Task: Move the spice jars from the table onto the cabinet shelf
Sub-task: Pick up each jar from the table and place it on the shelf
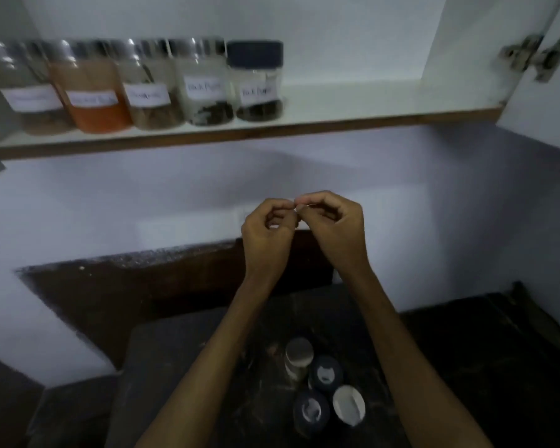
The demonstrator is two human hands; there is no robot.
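Note:
Several labelled spice jars stand in a row at the left of the white cabinet shelf (353,105); the rightmost has a dark lid (256,80), and next to it stand silver-lidded ones, one with orange powder (94,92). Below, on the dark table (181,367), several jars cluster together: a silver-lidded one (298,355), two dark-lidded ones (325,373) (311,412) and a white-topped one (348,404). My left hand (265,240) and my right hand (333,227) are raised between table and shelf, fingers curled, fingertips touching each other. No jar is in either hand.
The right half of the shelf is bare. An open cabinet door with a metal hinge (535,56) stands at the upper right. A pale wall runs behind the table, and a dark bench (498,350) lies to the right.

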